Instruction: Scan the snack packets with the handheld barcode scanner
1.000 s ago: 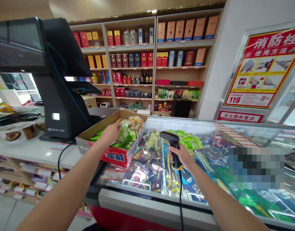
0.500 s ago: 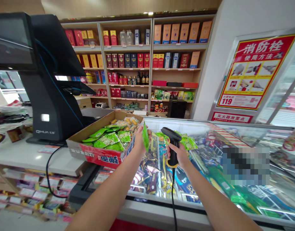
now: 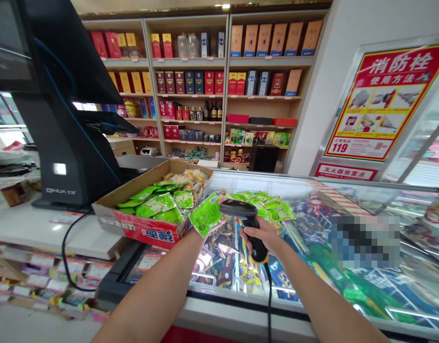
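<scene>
My left hand is closed on a green snack packet, its printed face turned up toward me; most of the fingers are hidden behind it. In my right hand is a black barcode scanner with yellow trim, the fingers wrapped round its handle. Its head points left at the packet, close to the packet's right edge. A cable hangs from the handle. Left of my hands, a cardboard box holds more green packets and small yellow wrapped snacks. Several green packets lie on the freezer's glass behind the scanner.
Beneath my hands stretches a glass-topped chest freezer full of wrapped ice creams. A black checkout terminal stands on the white counter at left. Shelves of boxed bottles line the back wall. A red notice hangs at right.
The green packet has turned from edge-on to face-up and lies lower and farther left. The scanner has swung left and tilted, its head now close to the packet. The view has shifted slightly.
</scene>
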The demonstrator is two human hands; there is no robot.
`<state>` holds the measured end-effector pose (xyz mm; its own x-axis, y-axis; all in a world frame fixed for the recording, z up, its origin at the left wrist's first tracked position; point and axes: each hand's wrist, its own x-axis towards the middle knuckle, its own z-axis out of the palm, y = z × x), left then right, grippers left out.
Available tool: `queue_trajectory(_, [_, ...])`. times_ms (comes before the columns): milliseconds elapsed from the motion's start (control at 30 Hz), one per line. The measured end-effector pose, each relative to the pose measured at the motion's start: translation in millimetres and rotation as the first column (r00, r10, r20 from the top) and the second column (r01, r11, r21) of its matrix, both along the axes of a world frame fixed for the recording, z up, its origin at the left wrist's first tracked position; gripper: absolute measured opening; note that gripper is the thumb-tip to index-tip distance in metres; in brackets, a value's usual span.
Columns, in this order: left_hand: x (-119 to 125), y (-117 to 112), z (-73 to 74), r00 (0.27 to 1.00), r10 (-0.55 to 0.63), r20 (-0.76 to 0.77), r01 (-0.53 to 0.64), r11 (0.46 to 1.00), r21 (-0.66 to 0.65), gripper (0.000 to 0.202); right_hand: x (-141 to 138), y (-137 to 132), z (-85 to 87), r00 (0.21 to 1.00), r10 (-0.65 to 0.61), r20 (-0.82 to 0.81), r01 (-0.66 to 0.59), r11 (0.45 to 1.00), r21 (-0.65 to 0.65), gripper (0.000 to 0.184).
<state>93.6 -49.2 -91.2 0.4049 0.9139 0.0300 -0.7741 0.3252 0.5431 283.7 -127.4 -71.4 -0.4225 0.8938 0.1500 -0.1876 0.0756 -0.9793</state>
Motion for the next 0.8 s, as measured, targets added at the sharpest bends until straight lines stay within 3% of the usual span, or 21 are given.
queue_trajectory(167, [1.0, 0.4, -3.3, 0.995, -0.097, 0.002, 0.097, 0.995, -0.031, 0.028, 1.3, -1.0, 1.9, 1.0, -0.029, 0.001, 0.029, 0.999, 0.017, 0.035])
queue_trajectory(367, [1.1, -1.4, 1.2, 0.994, -0.109, 0.011, 0.11, 0.988, -0.11, 0.029, 0.7, -0.6, 2.0, 0.999, -0.016, 0.046, 0.015, 1.0, 0.012, 0.032])
queue_trajectory(567, [2.7, 1.2, -5.0, 0.998, -0.045, 0.039, 0.051, 0.982, -0.182, 0.037, 1.4, -0.1, 2.7, 0.998, -0.008, 0.064, 0.008, 1.0, 0.002, 0.031])
queue_trajectory(667, [3.8, -0.9, -3.8, 1.0, 0.008, 0.013, -0.006, 0.988, -0.152, 0.031, 2.1, -0.2, 2.2, 0.999, -0.032, 0.033, 0.032, 0.999, 0.001, 0.032])
queue_trajectory(800, [5.4, -3.2, 3.1, 0.997, -0.07, -0.027, 0.069, 0.997, -0.046, 0.014, 5.0, 4.6, 1.8, 0.996, -0.088, 0.013, 0.088, 0.996, 0.005, 0.033])
